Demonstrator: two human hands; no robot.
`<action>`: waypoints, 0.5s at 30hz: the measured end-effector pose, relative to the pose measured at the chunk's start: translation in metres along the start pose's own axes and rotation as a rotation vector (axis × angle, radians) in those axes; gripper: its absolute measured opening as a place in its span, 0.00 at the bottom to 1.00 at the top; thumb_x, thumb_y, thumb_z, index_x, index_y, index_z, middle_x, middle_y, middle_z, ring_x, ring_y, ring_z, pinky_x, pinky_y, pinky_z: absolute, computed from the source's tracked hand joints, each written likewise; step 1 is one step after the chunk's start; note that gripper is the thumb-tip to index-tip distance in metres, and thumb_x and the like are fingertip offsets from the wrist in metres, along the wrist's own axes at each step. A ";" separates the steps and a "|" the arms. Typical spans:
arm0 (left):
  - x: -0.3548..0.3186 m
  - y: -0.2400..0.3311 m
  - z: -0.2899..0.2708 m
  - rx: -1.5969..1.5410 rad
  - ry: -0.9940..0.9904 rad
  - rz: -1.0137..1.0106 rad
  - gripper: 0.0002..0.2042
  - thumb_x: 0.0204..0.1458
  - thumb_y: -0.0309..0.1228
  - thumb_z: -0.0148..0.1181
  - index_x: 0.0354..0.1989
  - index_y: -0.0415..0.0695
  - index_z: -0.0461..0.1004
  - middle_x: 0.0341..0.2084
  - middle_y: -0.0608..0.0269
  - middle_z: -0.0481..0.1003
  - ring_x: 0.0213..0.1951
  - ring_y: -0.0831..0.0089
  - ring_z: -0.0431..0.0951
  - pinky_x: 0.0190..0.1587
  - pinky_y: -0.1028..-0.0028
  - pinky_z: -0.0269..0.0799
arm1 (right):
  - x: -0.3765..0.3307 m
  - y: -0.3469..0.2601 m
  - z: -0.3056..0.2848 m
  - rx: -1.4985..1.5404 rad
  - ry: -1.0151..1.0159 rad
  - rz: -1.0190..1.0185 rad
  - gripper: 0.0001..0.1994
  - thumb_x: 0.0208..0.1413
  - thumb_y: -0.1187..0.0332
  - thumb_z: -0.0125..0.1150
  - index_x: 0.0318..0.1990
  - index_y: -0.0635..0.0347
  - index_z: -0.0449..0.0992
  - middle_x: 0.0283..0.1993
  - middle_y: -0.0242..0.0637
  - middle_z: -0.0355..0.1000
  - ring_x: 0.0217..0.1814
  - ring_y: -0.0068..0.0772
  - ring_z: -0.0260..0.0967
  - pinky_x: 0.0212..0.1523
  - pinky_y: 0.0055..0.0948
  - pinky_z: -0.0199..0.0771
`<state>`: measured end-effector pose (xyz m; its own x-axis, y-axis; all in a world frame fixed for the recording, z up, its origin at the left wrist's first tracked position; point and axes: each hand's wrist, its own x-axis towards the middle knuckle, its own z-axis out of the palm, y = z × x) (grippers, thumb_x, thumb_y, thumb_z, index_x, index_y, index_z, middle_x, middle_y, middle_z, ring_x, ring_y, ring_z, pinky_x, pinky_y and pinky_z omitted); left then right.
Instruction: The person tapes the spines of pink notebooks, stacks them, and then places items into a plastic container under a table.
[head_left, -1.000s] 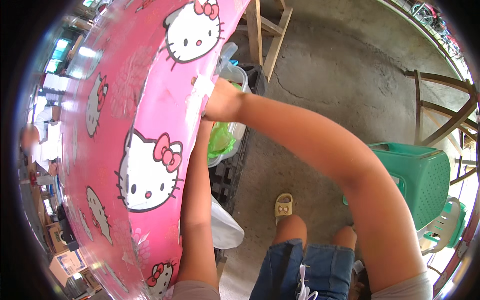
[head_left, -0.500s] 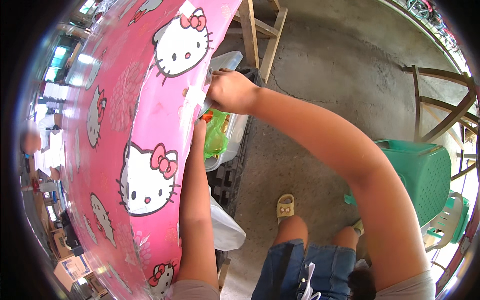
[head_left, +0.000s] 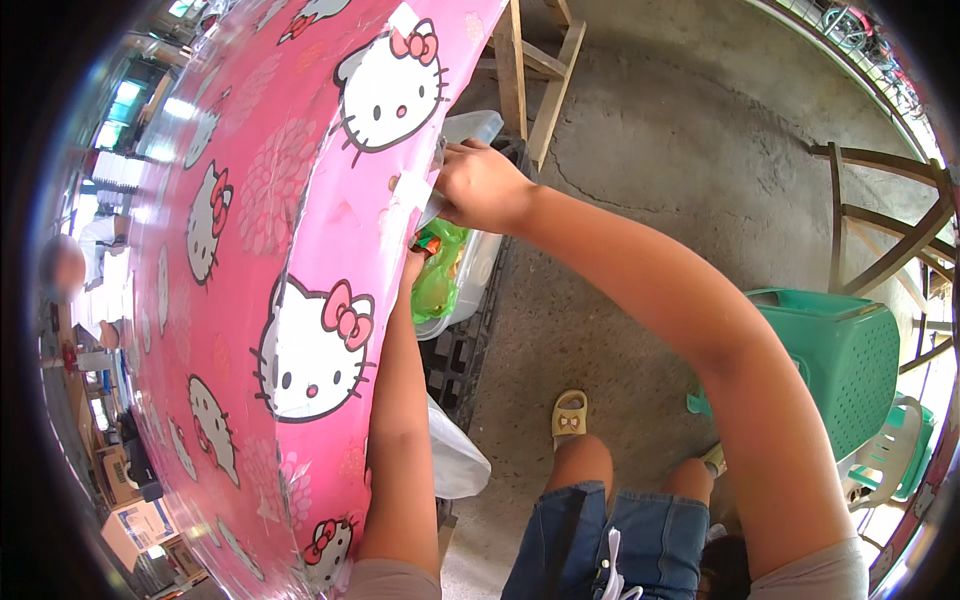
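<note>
A pink table cover [head_left: 330, 230] with white cartoon cat faces hangs over the table edge at my left. Just past that edge, my right hand [head_left: 487, 187] has its fingers curled closed above a clear plastic bin [head_left: 480, 262]. What it grips is mostly hidden, though a bit of clear film shows beside the fingers. Lower down, my left hand [head_left: 414, 264] reaches in under the edge, its fingers hidden. Near it, a light green plastic bag [head_left: 440, 288] lies in the bin, with a small orange and dark green packet [head_left: 428, 243] at its opening.
The bin stands on a black plastic crate [head_left: 462, 352]. A white bag [head_left: 455, 455] hangs below the table edge. Wooden trestle legs [head_left: 512, 75] stand ahead. Green plastic stools [head_left: 835, 360] and a wooden frame [head_left: 880, 215] are to the right on the concrete floor [head_left: 640, 130].
The table edge and both hands sit slightly further right in view. More of the orange packet shows beside my left hand. My right hand keeps its closed grip over the bin.
</note>
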<state>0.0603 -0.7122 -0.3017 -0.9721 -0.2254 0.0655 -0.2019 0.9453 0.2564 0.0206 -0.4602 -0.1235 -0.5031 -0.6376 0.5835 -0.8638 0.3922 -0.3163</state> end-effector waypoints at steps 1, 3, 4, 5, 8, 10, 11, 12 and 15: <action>-0.002 0.000 0.001 0.015 -0.009 0.001 0.26 0.43 0.32 0.61 0.54 0.44 0.66 0.49 0.47 0.69 0.54 0.53 0.68 0.57 0.63 0.61 | -0.003 0.002 -0.001 0.007 -0.011 0.010 0.17 0.40 0.68 0.60 0.42 0.57 0.71 0.40 0.39 0.71 0.47 0.40 0.70 0.46 0.39 0.67; -0.013 -0.008 -0.004 0.037 -0.020 -0.021 0.28 0.42 0.34 0.61 0.56 0.45 0.64 0.51 0.47 0.67 0.55 0.53 0.66 0.59 0.63 0.60 | -0.002 -0.004 0.002 0.042 -0.012 0.014 0.17 0.41 0.69 0.60 0.43 0.58 0.71 0.40 0.40 0.71 0.46 0.41 0.70 0.46 0.39 0.67; -0.018 -0.006 -0.009 0.048 -0.023 -0.033 0.30 0.42 0.35 0.61 0.56 0.44 0.63 0.53 0.46 0.65 0.57 0.53 0.64 0.60 0.63 0.59 | -0.002 -0.008 0.005 0.063 -0.005 0.019 0.18 0.41 0.70 0.60 0.43 0.58 0.70 0.40 0.40 0.71 0.46 0.42 0.70 0.46 0.39 0.67; -0.014 0.037 -0.018 0.016 -0.116 -0.018 0.31 0.41 0.35 0.62 0.57 0.44 0.61 0.54 0.46 0.64 0.58 0.54 0.63 0.60 0.64 0.58 | -0.016 0.010 0.001 0.042 0.001 0.079 0.18 0.41 0.70 0.60 0.44 0.58 0.70 0.40 0.41 0.71 0.46 0.42 0.70 0.45 0.39 0.67; -0.021 0.061 -0.050 0.059 -0.295 -0.014 0.34 0.39 0.37 0.63 0.57 0.42 0.60 0.55 0.46 0.63 0.58 0.54 0.62 0.60 0.65 0.58 | -0.019 0.015 -0.001 0.059 0.053 0.059 0.18 0.41 0.70 0.60 0.43 0.58 0.70 0.40 0.40 0.71 0.45 0.42 0.71 0.46 0.39 0.67; -0.026 0.065 -0.058 0.052 -0.361 -0.056 0.31 0.38 0.38 0.63 0.53 0.41 0.63 0.51 0.47 0.66 0.57 0.55 0.64 0.57 0.65 0.61 | -0.019 0.015 0.001 0.059 0.075 0.049 0.18 0.40 0.69 0.61 0.43 0.58 0.70 0.40 0.40 0.71 0.45 0.42 0.71 0.46 0.39 0.67; -0.027 0.069 -0.059 0.028 -0.372 -0.013 0.30 0.38 0.37 0.63 0.51 0.41 0.63 0.49 0.48 0.67 0.55 0.55 0.66 0.55 0.64 0.63 | -0.021 0.016 0.000 0.053 0.074 0.058 0.18 0.40 0.69 0.61 0.43 0.58 0.70 0.40 0.39 0.71 0.45 0.42 0.71 0.46 0.39 0.67; -0.025 0.075 -0.058 0.002 -0.385 0.036 0.28 0.38 0.37 0.63 0.49 0.40 0.64 0.48 0.49 0.68 0.53 0.56 0.67 0.53 0.64 0.65 | -0.025 0.021 -0.002 0.040 0.072 0.073 0.18 0.40 0.69 0.62 0.42 0.58 0.70 0.40 0.39 0.71 0.45 0.42 0.71 0.47 0.39 0.67; -0.020 0.051 -0.019 -0.087 -0.242 0.139 0.25 0.38 0.36 0.62 0.46 0.41 0.65 0.43 0.52 0.70 0.47 0.60 0.70 0.47 0.65 0.67 | -0.026 0.018 -0.010 0.023 0.047 0.081 0.18 0.38 0.69 0.63 0.41 0.58 0.69 0.40 0.39 0.71 0.46 0.40 0.71 0.46 0.38 0.67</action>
<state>0.0719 -0.6643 -0.2721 -0.9921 -0.0221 -0.1235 -0.0637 0.9369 0.3436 0.0185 -0.4296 -0.1373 -0.5703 -0.5723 0.5893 -0.8208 0.4255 -0.3811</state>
